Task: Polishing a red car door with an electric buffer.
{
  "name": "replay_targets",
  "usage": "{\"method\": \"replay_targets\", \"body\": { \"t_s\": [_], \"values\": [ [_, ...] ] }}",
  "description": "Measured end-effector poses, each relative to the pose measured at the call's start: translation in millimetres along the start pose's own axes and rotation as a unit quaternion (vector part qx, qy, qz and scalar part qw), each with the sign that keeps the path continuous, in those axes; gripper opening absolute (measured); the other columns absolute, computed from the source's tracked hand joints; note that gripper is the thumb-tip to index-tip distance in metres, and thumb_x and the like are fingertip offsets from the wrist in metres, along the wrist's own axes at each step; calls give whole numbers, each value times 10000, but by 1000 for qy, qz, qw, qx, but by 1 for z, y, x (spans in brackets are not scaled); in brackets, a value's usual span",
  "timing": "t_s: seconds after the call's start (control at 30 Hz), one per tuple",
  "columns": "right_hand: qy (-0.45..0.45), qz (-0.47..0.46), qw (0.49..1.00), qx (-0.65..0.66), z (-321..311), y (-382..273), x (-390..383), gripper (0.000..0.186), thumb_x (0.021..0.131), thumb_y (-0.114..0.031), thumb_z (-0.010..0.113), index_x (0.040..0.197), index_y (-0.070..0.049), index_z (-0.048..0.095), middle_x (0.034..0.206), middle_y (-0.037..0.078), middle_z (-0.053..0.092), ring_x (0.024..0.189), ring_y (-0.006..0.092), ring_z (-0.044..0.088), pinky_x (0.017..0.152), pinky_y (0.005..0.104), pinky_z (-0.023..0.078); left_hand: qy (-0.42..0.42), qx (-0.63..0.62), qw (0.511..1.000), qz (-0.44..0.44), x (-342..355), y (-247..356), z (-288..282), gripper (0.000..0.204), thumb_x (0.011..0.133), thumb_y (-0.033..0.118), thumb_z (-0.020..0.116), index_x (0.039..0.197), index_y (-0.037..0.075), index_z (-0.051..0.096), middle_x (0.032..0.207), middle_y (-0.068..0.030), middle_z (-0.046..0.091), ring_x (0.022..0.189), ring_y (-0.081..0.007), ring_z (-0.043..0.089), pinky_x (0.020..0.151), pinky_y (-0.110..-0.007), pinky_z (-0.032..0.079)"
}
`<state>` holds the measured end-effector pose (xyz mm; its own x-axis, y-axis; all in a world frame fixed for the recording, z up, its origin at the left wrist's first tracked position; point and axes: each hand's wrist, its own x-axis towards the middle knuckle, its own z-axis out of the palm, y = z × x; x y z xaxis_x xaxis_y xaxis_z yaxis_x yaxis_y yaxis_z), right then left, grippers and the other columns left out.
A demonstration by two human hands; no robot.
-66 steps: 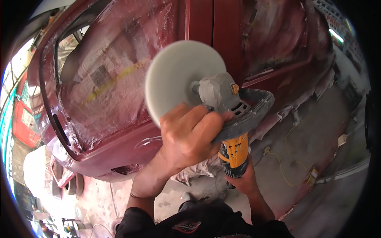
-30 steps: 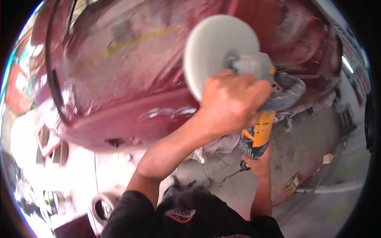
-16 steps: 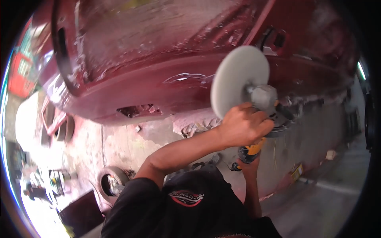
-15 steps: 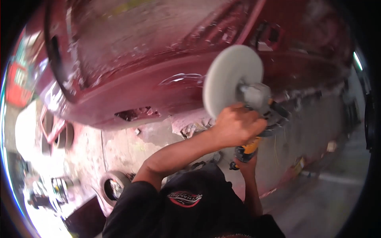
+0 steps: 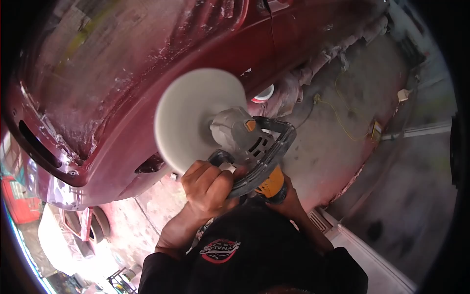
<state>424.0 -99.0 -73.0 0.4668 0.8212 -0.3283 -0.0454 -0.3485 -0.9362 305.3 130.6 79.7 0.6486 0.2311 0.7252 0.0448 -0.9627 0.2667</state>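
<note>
My left hand (image 5: 208, 188) is closed round the dark front handle of a polisher (image 5: 234, 130), low in the middle of the view. My right hand (image 5: 289, 193), lower right of it, wraps round the tool's yellow rear body, its fingers partly hidden behind it. A large round off-white pad (image 5: 183, 117), blurred, faces the dark-red car body (image 5: 122, 112); whether it touches the paint I cannot tell. The panel has cloudy, scuffed patches, a long slot at its left end and an irregular opening (image 5: 149, 164) just left of the pad.
Crumpled sheeting (image 5: 281, 93) hangs along the car's lower edge. A yellow cord (image 5: 350, 132) lies on the concrete floor (image 5: 333, 161) at right, near a small yellow item (image 5: 376, 131). Tires (image 5: 99, 225), a white covered shape (image 5: 61, 235) and a red object (image 5: 22, 201) are at lower left.
The polisher and both hands have moved left from half a second ago, with my left arm drawn in. The view has turned, so the car's lower edge now rises diagonally rightward.
</note>
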Motion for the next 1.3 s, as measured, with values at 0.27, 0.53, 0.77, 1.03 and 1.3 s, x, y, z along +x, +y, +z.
{"method": "replay_targets", "body": {
  "t_s": [0.27, 0.53, 0.77, 1.03, 1.3],
  "values": [
    [84, -62, 992, -67, -56, -32, 12, 991, 659, -28, 835, 1510, -26, 328, 1411, 208, 531, 1349, 309, 515, 1112, 404, 408, 44, -34, 998, 11, 63, -13, 58, 278, 647, 75, 821, 677, 86, 545, 629, -42, 538, 473, -234, 486, 455, -353, 389],
    [145, -47, 986, -65, -102, -51, 31, 925, 651, -14, 806, 1463, -6, 364, 1303, 168, 576, 1245, 277, 574, 1046, 391, 451, 68, -78, 995, -4, 128, -14, 112, 242, 570, 55, 761, 749, 72, 599, 644, -100, 587, 521, -307, 547, 515, -407, 447],
    [98, -80, 989, -79, -99, -51, 34, 939, 653, -31, 826, 1470, -13, 364, 1311, 164, 584, 1247, 270, 574, 1054, 390, 449, 73, -18, 997, -4, 88, -7, 73, 237, 641, 117, 807, 715, 96, 583, 628, -44, 547, 496, -246, 516, 475, -363, 405],
    [-11, -95, 986, -138, -78, -50, 32, 977, 689, -33, 790, 1545, -72, 320, 1255, 227, 669, 1214, 348, 648, 999, 403, 506, 72, 8, 996, -53, 16, 13, 11, 230, 725, -14, 807, 784, 7, 585, 597, -79, 526, 485, -242, 516, 451, -339, 389],
    [50, -137, 976, -159, -108, -48, 32, 971, 664, -22, 808, 1514, -29, 339, 1306, 221, 630, 1243, 319, 619, 1036, 408, 475, 100, -10, 994, -36, 47, 6, 57, 232, 651, 82, 802, 707, 53, 579, 592, -32, 461, 473, -209, 466, 462, -352, 373]
  ]
}}
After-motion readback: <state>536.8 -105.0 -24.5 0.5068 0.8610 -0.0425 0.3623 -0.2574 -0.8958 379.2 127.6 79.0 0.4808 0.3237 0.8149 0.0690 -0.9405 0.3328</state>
